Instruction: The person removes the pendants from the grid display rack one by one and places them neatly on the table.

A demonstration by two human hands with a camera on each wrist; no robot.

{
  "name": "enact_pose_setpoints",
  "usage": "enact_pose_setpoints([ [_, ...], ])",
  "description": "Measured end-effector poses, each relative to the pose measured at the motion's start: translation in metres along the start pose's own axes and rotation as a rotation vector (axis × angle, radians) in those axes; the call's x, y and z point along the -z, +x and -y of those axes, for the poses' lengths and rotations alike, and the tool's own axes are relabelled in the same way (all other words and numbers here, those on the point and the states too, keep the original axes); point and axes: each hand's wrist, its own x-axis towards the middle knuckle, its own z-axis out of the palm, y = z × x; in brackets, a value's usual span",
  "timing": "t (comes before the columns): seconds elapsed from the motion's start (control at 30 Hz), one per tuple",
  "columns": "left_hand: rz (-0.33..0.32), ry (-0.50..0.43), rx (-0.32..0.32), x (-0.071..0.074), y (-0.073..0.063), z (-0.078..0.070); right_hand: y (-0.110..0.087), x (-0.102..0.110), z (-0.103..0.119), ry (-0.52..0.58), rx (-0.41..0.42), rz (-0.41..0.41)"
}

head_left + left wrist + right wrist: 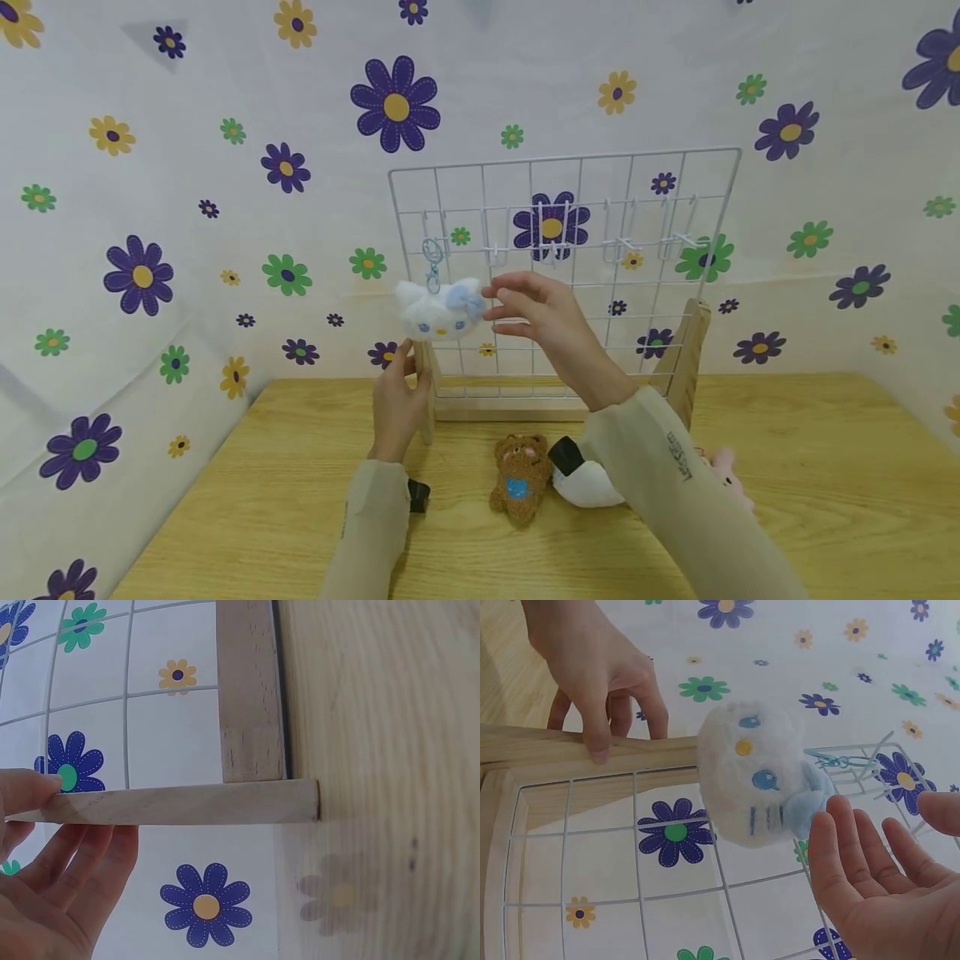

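Note:
A white plush cat-head keychain (420, 315) with a light-blue bow hangs by its blue ring (432, 250) at the left of a white wire grid (562, 160). My left hand (397, 408) grips the grid stand's left wooden post (187, 806), thumb on one side and fingers on the other. Beside the plush bow, my right hand (551, 333) has its fingers loosely extended; in the right wrist view its fingertips (825, 825) are at the bow's edge. Whether they touch it, I cannot tell. Nothing is held in that hand.
Several white hooks (555, 248) hang along the grid's upper part. On the wooden table (285, 500) lie a brown bear plush (521, 479), a white plush (592, 487) and a pink plush (729, 475); my right sleeve partly covers the last two. A flower-print cloth (315, 225) stands behind.

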Motion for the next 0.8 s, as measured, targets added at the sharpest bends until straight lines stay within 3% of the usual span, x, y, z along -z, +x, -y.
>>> enact_pose_setpoints([
  [0.8, -0.009, -0.004, -0.032, 0.002, -0.001, -0.002, 0.016, -0.025, 0.009, 0.086, -0.012, 0.016],
])
